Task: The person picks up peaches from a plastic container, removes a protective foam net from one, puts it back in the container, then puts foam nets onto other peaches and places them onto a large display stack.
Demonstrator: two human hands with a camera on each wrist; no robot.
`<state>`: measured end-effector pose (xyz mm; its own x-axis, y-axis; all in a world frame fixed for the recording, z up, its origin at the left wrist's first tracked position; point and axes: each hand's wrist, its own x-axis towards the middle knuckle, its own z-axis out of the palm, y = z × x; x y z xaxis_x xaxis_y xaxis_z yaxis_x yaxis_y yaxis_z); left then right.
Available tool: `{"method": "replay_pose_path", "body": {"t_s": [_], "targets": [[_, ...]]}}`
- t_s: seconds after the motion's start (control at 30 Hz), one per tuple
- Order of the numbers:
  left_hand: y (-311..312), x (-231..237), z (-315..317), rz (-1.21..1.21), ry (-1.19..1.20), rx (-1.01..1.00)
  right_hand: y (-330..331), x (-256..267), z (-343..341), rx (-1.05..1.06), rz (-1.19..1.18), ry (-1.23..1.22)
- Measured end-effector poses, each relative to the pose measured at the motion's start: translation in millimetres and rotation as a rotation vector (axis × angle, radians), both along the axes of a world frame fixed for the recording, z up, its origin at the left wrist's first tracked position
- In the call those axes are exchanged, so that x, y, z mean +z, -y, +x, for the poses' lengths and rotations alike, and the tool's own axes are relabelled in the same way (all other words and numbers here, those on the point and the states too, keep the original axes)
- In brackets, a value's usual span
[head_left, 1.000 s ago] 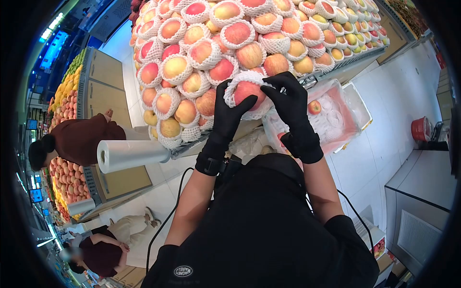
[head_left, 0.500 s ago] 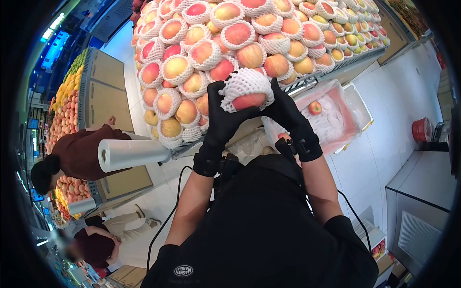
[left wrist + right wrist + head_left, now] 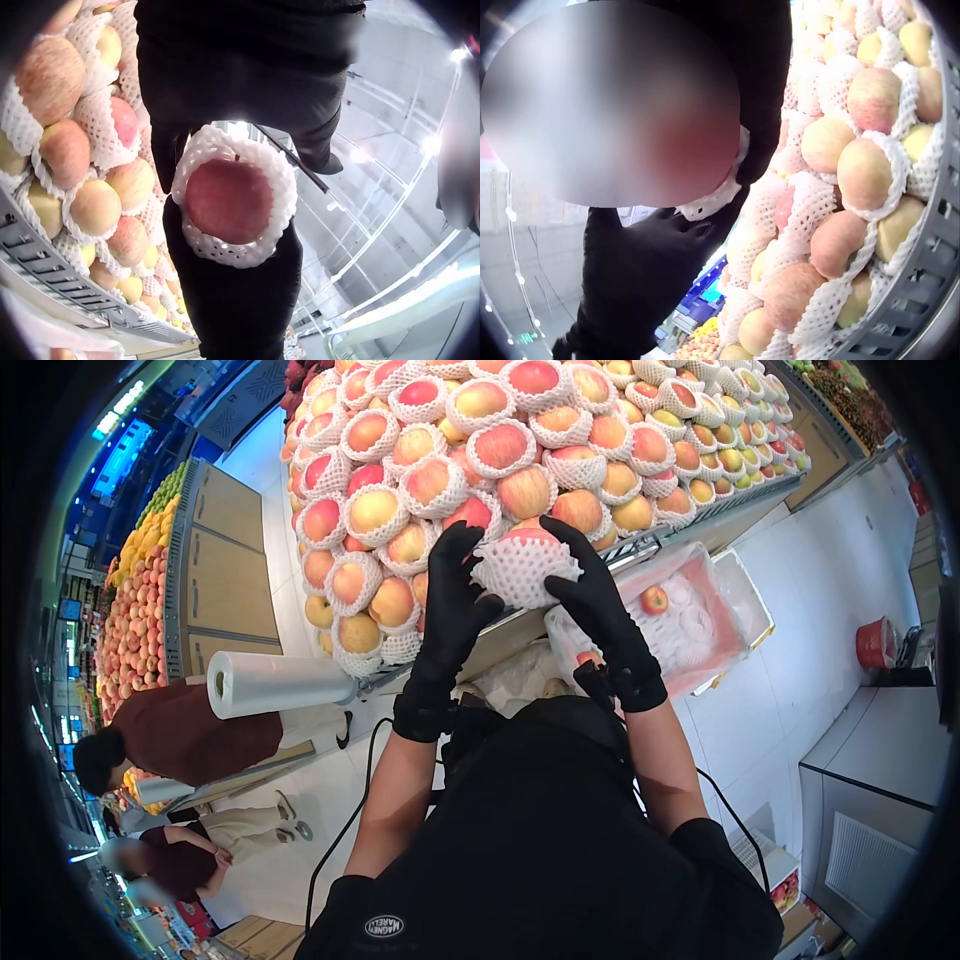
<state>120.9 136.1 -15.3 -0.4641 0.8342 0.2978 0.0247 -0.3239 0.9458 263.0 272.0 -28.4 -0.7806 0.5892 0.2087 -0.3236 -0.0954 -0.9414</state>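
Observation:
An apple [image 3: 229, 201] in a white foam net [image 3: 525, 570] is held up in front of the fruit display. My right hand [image 3: 590, 592], in a black glove, grips it from the right, thumb on the net and fingers round the far side. On the left, my gloved left hand [image 3: 453, 595] is spread beside the net, its fingertips close to the far edge and its thumb apart from the fruit. The left wrist view shows the apple's red face and stem within the net opening. A blur hides most of the apple in the right wrist view.
Netted apples [image 3: 425, 480] are heaped on the display behind a grey slotted rail [image 3: 690, 520]. A lined box [image 3: 690, 650] with a loose apple [image 3: 654, 600] stands below right. A plastic bag roll [image 3: 280, 685] juts out at left, with two people beyond it.
The netted apple has been turned over, its red side going from facing me to the far side. My left hand has loosened from it. Both people at left have shifted position.

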Motion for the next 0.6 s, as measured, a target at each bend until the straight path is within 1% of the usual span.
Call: {"method": "replay_pose_path", "body": {"t_s": [0.03, 0.07, 0.17, 0.2, 0.3, 0.33, 0.43, 0.47, 0.57, 0.6], "targets": [[-0.6, -2.1, 0.3, 0.027, 0.188, -0.058, -0.2, 2.8, 0.0, -0.113, 0.237, 0.080], [-1.6, -3.7, 0.7, -0.034, 0.048, -0.034, 1.5, 5.2, -2.2, -0.134, 0.317, 0.113], [-2.0, -5.1, 6.9, -0.146, 0.029, 0.016, 17.5, 8.7, -9.2, -0.164, 0.219, 0.044], [-1.9, -5.3, 6.4, -0.086, 0.093, 0.032, 17.1, 9.9, -8.9, -0.153, 0.239, 0.028], [4.2, 4.0, 5.9, -0.093, -0.137, 0.112, 18.0, 24.5, -0.3, -0.020, 0.159, -0.015], [5.0, 8.7, 7.6, -0.105, -0.253, 0.150, 19.3, 26.5, 0.9, -0.041, 0.218, 0.018], [7.3, 16.3, 8.5, -0.175, -0.348, 0.151, 17.1, 38.4, 8.0, 0.054, 0.230, 0.109], [9.2, 25.4, 11.4, -0.182, -0.407, 0.160, 18.6, 43.5, 10.4, 0.037, 0.255, 0.095], [10.2, 23.7, 9.1, -0.166, -0.419, 0.115, 18.2, 52.8, 15.8, 0.095, 0.187, 0.093], [10.4, 25.6, 8.3, -0.158, -0.409, 0.070, 18.1, 52.5, 15.4, 0.106, 0.180, 0.085]]}}
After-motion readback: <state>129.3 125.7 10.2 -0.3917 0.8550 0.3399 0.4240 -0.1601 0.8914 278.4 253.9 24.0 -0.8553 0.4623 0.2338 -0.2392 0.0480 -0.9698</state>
